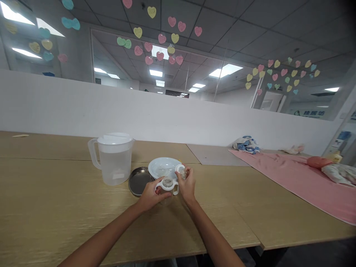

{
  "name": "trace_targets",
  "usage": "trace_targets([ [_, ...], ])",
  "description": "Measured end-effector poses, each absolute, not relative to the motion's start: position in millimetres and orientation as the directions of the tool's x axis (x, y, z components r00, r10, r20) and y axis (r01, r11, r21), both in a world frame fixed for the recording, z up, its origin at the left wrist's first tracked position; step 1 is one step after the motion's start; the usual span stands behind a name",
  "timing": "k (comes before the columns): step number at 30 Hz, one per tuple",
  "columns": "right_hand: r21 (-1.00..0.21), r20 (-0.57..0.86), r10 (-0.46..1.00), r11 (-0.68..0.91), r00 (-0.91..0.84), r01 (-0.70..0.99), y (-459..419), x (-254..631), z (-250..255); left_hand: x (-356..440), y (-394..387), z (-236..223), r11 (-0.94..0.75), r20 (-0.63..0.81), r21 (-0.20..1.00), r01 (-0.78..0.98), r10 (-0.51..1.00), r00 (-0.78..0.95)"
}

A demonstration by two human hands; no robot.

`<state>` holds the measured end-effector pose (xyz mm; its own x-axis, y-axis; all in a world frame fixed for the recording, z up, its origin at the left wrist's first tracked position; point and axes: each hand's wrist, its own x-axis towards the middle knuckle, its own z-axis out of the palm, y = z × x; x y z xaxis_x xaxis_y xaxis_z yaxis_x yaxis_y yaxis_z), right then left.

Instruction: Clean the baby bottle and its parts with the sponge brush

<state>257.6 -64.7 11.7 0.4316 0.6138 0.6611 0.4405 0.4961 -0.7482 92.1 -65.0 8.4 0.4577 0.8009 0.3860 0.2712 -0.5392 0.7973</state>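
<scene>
Left hand (152, 194) gripped a handled bottle (167, 185) upright, its long axis roughly vertical and open mouth facing up, near the bowl (156, 164); right hand (188, 184) pinched a white lid (179, 168) beside it

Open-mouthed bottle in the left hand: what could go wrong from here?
1. The bottle has its mouth uncovered, so a tilt of the left hand might spill anything inside; I can't tell whether it holds liquid.
2. The right hand holds the white-rimmed clear piece in its fingers; a slip might drop it into the white bowl just beyond.
3. The metal pan lies close to the left hand, which might knock it.
</scene>
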Motion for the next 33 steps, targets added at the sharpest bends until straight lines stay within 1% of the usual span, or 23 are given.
trace_targets([
  [2,-0.693,0.709,0.586,0.477,0.392,0.541,-64,260,12,92,-65,9,-0.543,0.390,0.792,0.280,0.802,0.452],
  [5,-0.574,0.785,0.534,0.433,0.316,0.695,-64,264,13,92,-65,9,-0.542,0.387,0.786,0.296,0.806,0.448],
  [7,-0.514,0.809,0.520,0.396,0.276,0.761,-64,267,13,92,-66,9,-0.541,0.386,0.789,0.293,0.806,0.450],
  [9,-0.489,0.815,0.517,0.368,0.263,0.791,-63,268,12,92,-66,9,-0.543,0.390,0.792,0.281,0.802,0.452],
  [11,-0.515,0.801,0.516,0.338,0.303,0.787,-61,269,9,92,-66,9,-0.544,0.392,0.792,0.276,0.801,0.453],
  [13,-0.576,0.768,0.515,0.294,0.381,0.763,-58,270,6,92,-67,10,-0.543,0.391,0.793,0.277,0.802,0.452],
  [15,-0.612,0.739,0.527,0.265,0.420,0.745,-56,271,3,92,-67,10,-0.540,0.388,0.794,0.278,0.803,0.452],
  [20,-0.556,0.753,0.576,0.302,0.317,0.774,-58,271,5,92,-67,11,-0.541,0.387,0.790,0.288,0.805,0.450],
  [24,-0.649,0.684,0.607,0.251,0.406,0.718,-61,269,8,92,-69,13,-0.543,0.396,0.791,0.283,0.806,0.440],
  [27,-0.710,0.642,0.628,0.272,0.439,0.650,-59,269,7,93,-69,10,-0.533,0.395,0.800,0.276,0.814,0.426],
  [30,-0.740,0.621,0.653,0.307,0.433,0.598,-54,271,3,94,-67,5,-0.518,0.419,0.827,0.218,0.827,0.375],
  [33,-0.734,0.611,0.684,0.303,0.397,0.608,-52,273,1,95,-64,1,-0.535,0.465,0.829,0.163,0.822,0.329],
])
